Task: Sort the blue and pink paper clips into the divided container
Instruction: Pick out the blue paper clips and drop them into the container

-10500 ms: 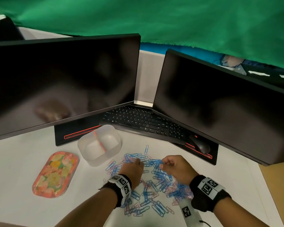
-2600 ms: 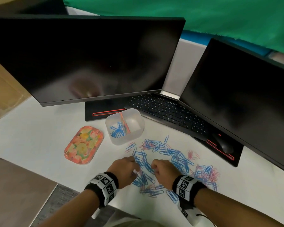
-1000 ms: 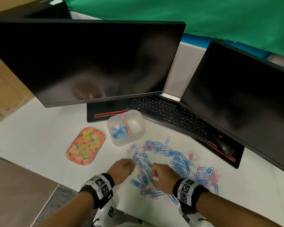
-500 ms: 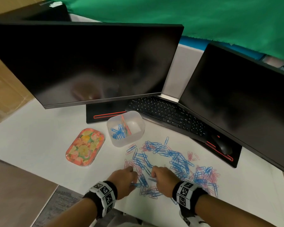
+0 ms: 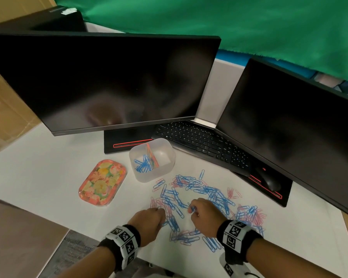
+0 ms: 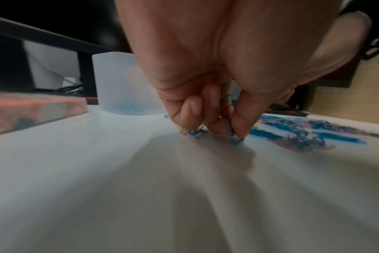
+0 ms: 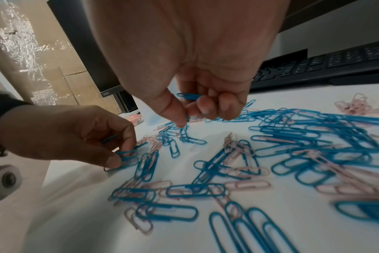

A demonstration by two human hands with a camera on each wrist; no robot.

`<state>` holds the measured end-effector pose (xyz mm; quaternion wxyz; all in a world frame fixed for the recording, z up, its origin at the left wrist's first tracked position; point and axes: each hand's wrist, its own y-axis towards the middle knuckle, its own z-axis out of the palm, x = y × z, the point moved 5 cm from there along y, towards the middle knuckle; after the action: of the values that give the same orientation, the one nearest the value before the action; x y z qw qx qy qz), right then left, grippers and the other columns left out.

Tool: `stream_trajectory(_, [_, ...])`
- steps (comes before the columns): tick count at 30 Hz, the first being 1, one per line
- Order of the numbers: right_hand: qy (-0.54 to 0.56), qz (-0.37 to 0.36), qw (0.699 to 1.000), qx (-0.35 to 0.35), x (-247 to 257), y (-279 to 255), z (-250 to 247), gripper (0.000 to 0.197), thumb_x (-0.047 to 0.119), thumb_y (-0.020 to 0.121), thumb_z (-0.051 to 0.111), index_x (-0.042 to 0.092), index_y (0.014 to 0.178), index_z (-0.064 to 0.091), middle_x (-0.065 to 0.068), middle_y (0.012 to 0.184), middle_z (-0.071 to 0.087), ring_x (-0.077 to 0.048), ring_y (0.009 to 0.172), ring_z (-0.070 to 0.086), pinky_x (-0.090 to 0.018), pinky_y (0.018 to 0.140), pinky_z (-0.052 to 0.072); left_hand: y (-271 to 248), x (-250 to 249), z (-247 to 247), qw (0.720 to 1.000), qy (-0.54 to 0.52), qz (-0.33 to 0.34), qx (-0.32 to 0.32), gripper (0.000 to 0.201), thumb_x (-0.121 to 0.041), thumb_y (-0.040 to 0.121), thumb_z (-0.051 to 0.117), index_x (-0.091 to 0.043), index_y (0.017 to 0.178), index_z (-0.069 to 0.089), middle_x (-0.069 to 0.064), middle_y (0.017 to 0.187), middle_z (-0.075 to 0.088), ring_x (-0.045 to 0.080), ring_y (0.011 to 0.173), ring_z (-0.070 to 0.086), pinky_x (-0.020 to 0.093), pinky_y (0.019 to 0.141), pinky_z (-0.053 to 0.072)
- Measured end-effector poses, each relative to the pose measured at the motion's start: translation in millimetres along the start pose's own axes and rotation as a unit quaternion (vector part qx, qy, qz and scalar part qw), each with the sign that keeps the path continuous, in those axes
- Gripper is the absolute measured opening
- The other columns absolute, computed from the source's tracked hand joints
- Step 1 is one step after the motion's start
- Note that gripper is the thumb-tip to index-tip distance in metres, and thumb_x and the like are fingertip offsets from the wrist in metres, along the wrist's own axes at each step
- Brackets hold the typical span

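Observation:
A translucent divided container (image 5: pixel 169 157) stands behind the pile, with blue clips (image 5: pixel 143 166) in its left compartment. The right compartment looks empty. Blue and pink paper clips (image 5: pixel 207 192) lie scattered on the white table. At the pile's near left edge my left hand (image 5: pixel 161 214) is down on the table, and its fingertips (image 6: pixel 238 131) pinch blue clips against it. My right hand (image 5: pixel 191 209) hovers just above the pile. It pinches a blue clip (image 7: pixel 187 118) between thumb and forefinger, and more blue clips (image 7: pixel 188 95) are tucked in its curled fingers.
A floral tray (image 5: pixel 101 182) lies left of the container. Behind it are two dark monitors (image 5: pixel 109 81), a black keyboard (image 5: pixel 205 143) and a mouse (image 5: pixel 268 180). The table's near edge runs just under my wrists.
Since 10.5 s ago, blue clips have appeared in the container's left compartment. In the last half second both hands stayed at the pile's near edge, and the right hand rose slightly with blue clips.

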<state>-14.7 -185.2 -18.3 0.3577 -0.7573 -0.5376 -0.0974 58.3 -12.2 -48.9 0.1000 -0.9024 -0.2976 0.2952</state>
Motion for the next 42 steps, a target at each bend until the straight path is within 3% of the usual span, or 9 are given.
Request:
stream_trajectory(5, [0.097, 0.023, 0.995, -0.017, -2, 7, -1, 0.024, 0.015, 0.093, 0.044, -0.003, 0.077, 0.050, -0.020, 0.080, 0.057, -0.023, 0.067, 0.055, -0.028, 0.059, 0.042, 2, 4, -17, 0.988, -0.137, -0.036, -0.060, 0.022, -0.021, 0.095, 0.044, -0.020, 0.111, 0.059, -0.001, 0.104, 0.063, 0.012, 0.083, 0.051, 0.015, 0.072, 0.038])
stream_trajectory(8, [0.163, 0.048, 0.985, 0.002, 5, 13, -9, 0.029, 0.009, 0.094, 0.039, 0.009, 0.068, 0.051, -0.003, 0.064, 0.050, -0.013, 0.057, 0.044, -0.024, 0.056, 0.036, 6, 5, -37, 0.960, -0.260, -0.077, -0.071, 0.018, -0.016, 0.097, 0.044, -0.014, 0.100, 0.061, 0.004, 0.088, 0.064, 0.013, 0.071, 0.052, 0.019, 0.065, 0.040])
stream_trajectory(16, [0.318, 0.038, 0.946, 0.051, 49, 39, -32, 0.028, 0.002, 0.093, 0.033, 0.005, 0.087, 0.060, -0.001, 0.060, 0.051, -0.013, 0.048, 0.048, -0.020, 0.042, 0.033, 22, 14, -118, 0.687, -0.667, -0.212, -0.194, 0.025, -0.004, 0.099, 0.034, -0.003, 0.085, 0.056, 0.011, 0.073, 0.057, 0.025, 0.069, 0.062, 0.027, 0.049, 0.053])
stream_trajectory(19, [0.329, 0.026, 0.943, 0.049, 63, 49, -40, 0.029, -0.003, 0.089, 0.032, 0.005, 0.094, 0.059, -0.004, 0.059, 0.053, -0.014, 0.046, 0.051, -0.026, 0.044, 0.031, 35, 8, -144, 0.666, -0.694, -0.198, -0.192, 0.046, 0.002, 0.097, 0.027, -0.005, 0.062, 0.056, 0.013, 0.069, 0.044, 0.018, 0.062, 0.045, 0.024, 0.047, 0.043])
stream_trajectory(23, [0.323, 0.018, 0.945, 0.049, 77, 60, -51, 0.031, -0.005, 0.087, 0.030, 0.009, 0.095, 0.056, -0.006, 0.060, 0.056, -0.016, 0.047, 0.053, -0.025, 0.042, 0.035, 45, 24, -152, 0.638, -0.685, -0.270, -0.224, 0.025, 0.000, 0.096, 0.034, -0.006, 0.076, 0.047, 0.011, 0.062, 0.048, 0.020, 0.060, 0.043, 0.022, 0.052, 0.045])
stream_trajectory(27, [0.319, 0.034, 0.945, 0.056, 87, 73, -59, 0.030, -0.003, 0.087, 0.029, 0.012, 0.092, 0.054, -0.007, 0.062, 0.059, -0.017, 0.046, 0.054, -0.024, 0.040, 0.036, 48, 39, -148, 0.643, -0.662, -0.300, -0.241, 0.018, -0.013, 0.094, 0.051, -0.010, 0.112, 0.053, 0.012, 0.110, 0.051, 0.026, 0.103, 0.049, 0.037, 0.086, 0.048])
stream_trajectory(30, [0.306, 0.028, 0.950, 0.057, 101, 88, -65, 0.027, -0.002, 0.089, 0.031, 0.013, 0.088, 0.053, -0.009, 0.066, 0.058, -0.016, 0.046, 0.054, -0.024, 0.039, 0.038, 43, 42, -150, 0.649, -0.649, -0.283, -0.277, 0.027, -0.015, 0.094, 0.052, -0.016, 0.121, 0.052, 0.004, 0.115, 0.048, 0.024, 0.115, 0.044, 0.041, 0.100, 0.043])
stream_trajectory(38, [0.199, 0.000, 0.977, 0.076, 146, 141, -60, 0.020, 0.006, 0.093, 0.038, 0.012, 0.081, 0.053, -0.007, 0.067, 0.060, -0.019, 0.052, 0.059, -0.023, 0.042, 0.046, 4, 46, -144, 0.704, -0.605, -0.241, -0.283, 0.018, -0.012, 0.093, 0.051, -0.012, 0.108, 0.062, 0.007, 0.101, 0.065, 0.022, 0.091, 0.061, 0.035, 0.082, 0.050])
stream_trajectory(42, [0.049, -0.019, 0.996, 0.071, 161, 155, -55, 0.017, 0.008, 0.089, 0.047, 0.005, 0.095, 0.063, -0.015, 0.087, 0.067, -0.025, 0.071, 0.063, -0.035, 0.070, 0.055, -9, 53, -123, 0.759, -0.541, -0.247, -0.263, 0.016, -0.009, 0.093, 0.051, -0.009, 0.102, 0.064, 0.008, 0.090, 0.066, 0.017, 0.074, 0.061, 0.028, 0.067, 0.047])
